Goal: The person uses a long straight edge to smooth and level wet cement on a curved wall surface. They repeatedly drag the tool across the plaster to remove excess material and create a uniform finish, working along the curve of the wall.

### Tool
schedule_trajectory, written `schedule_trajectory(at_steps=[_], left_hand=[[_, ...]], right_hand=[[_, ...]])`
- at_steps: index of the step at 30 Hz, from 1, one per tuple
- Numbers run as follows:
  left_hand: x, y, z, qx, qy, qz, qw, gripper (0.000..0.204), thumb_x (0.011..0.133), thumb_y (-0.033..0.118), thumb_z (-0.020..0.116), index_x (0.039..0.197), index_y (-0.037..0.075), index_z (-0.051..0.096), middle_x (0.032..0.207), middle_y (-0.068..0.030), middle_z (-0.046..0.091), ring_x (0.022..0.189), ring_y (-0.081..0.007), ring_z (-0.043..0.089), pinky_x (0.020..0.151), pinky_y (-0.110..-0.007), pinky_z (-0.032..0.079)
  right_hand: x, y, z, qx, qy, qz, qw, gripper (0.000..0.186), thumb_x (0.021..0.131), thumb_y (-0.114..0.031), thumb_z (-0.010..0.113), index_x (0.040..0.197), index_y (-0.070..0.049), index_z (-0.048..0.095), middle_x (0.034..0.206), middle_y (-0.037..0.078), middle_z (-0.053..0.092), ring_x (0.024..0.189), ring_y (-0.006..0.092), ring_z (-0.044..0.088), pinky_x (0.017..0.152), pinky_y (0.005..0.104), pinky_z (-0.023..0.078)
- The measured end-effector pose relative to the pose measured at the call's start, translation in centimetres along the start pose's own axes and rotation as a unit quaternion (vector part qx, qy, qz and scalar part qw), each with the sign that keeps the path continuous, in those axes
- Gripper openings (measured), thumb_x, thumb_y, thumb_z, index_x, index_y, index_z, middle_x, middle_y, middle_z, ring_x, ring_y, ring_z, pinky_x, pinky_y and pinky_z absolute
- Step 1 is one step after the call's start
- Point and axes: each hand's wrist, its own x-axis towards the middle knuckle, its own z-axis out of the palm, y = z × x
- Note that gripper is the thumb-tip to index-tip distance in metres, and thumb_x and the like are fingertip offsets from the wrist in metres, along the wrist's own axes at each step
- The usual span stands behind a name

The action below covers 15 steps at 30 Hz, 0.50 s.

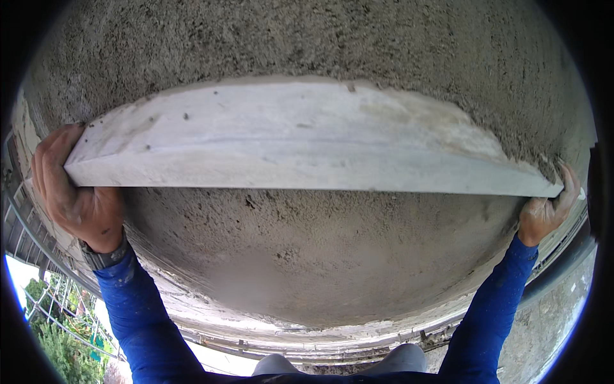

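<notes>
A long, pale metal straightedge (307, 163) lies across a rough grey plastered wall (307, 38), spanning nearly the whole view. My left hand (80, 185) wraps round its left end, with the thumb side below and the fingers over the end. At the opposite end, my right hand (547, 205) grips the bar, its fingers curled round the tip. Wet mortar (524, 144) is heaped along the upper edge, thickest toward the right. Small grey specks dot the bar's upper face. Below it the plaster (320, 249) looks smoother, with some pits.
At the lower left a wire mesh fence (54, 310) stands in front of green plants (64, 352). A ledge (256, 349) runs along the bottom of the wall, near my knees (403, 358). A dark vertical edge (595, 192) borders the far right.
</notes>
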Motion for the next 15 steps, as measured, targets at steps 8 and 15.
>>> schedule_trajectory(at_steps=[8,15], left_hand=[[-8.0,12.0,-1.7,-0.062,-0.038,-0.078,0.994,0.029,0.072,0.028,0.077,0.090,0.009,0.065,0.089,-0.0085,0.069,0.080,-0.0280,0.063,0.081,-0.039,0.042],[-9.0,12.0,-4.4,-0.106,-0.164,-0.083,0.977,0.034,0.058,0.019,0.071,0.090,0.009,0.064,0.095,-0.0061,0.068,0.092,-0.0274,0.063,0.089,-0.042,0.040]], right_hand=[[-12.2,0.8,-3.8,-0.007,-0.059,0.012,0.998,0.041,0.081,-0.026,0.076,0.113,-0.004,0.063,0.118,0.014,0.062,0.112,0.0357,0.055,0.102,0.0480,0.039],[-15.2,-0.5,-4.6,0.031,-0.146,0.049,0.988,0.038,0.077,-0.027,0.070,0.108,-0.006,0.061,0.113,0.015,0.060,0.111,0.0380,0.054,0.103,0.0541,0.033]])
